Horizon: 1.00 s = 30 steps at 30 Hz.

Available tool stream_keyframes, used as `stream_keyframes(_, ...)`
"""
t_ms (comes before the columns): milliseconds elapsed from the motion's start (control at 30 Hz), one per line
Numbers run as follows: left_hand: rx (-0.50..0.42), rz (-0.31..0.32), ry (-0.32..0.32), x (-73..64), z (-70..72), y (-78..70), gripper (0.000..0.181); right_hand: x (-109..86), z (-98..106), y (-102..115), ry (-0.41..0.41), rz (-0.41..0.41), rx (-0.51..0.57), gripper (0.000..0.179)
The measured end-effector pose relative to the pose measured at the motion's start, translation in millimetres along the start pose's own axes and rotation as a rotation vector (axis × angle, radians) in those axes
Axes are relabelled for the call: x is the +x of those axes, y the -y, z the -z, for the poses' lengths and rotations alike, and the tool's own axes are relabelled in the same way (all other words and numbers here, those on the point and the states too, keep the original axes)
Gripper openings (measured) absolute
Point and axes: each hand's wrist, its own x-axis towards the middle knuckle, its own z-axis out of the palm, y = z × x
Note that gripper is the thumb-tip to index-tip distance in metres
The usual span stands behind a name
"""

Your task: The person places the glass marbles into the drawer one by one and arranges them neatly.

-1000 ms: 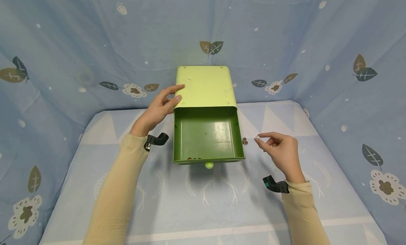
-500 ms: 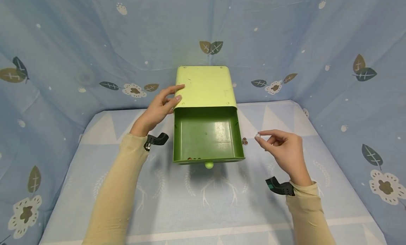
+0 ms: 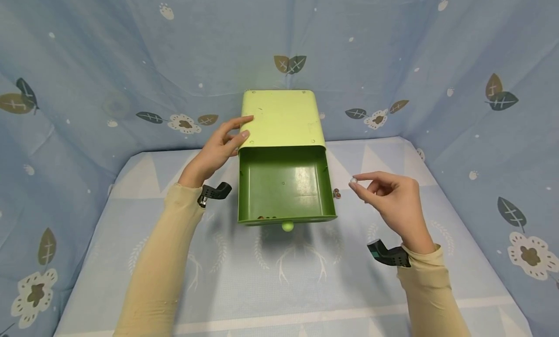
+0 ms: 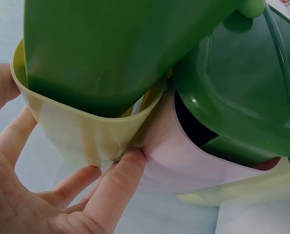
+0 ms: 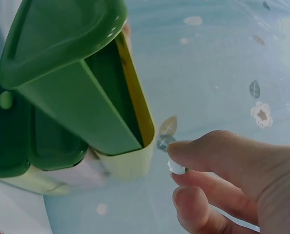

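In the head view, a yellow-green storage box (image 3: 284, 119) has its dark green drawer (image 3: 284, 182) pulled out. Along the side and top edge of the box, my left hand (image 3: 214, 150) rests with spread fingers. The left wrist view shows its fingertips (image 4: 129, 158) against the outer casing, near a pink tier (image 4: 184, 158) underneath. To the right of the drawer, my right hand (image 3: 390, 196) is raised and pinches a small whitish bead (image 3: 353, 180) between thumb and index finger. Seen by the right wrist camera, the bead (image 5: 176, 166) looks white with a greenish spot.
Small reddish-brown round pieces (image 3: 337, 193) are seen just beside the drawer's right wall. Several similar bits (image 3: 262, 217) lie inside, along its front. A round light-green knob (image 3: 287, 226) sticks out from the front. Patterned blue cloth (image 3: 209, 46) hangs behind the table.
My right hand has moved a little up and away from me with the bead, its wrist drifting right. The left hand and the drawer keep their places.
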Motion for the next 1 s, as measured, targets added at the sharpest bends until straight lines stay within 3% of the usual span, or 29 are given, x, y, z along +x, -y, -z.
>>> stream_keyframes(333,0.006,-0.002,0.008,0.4,0.2,-1.2,0.053,1.1,6,19,0.080,-0.030,0.145,0.019)
stream_keyframes(1000,0.002,-0.015,0.001,1.0,-1.3,-0.2,0.053,24.1,-3,38,0.199,0.071,0.202,0.016)
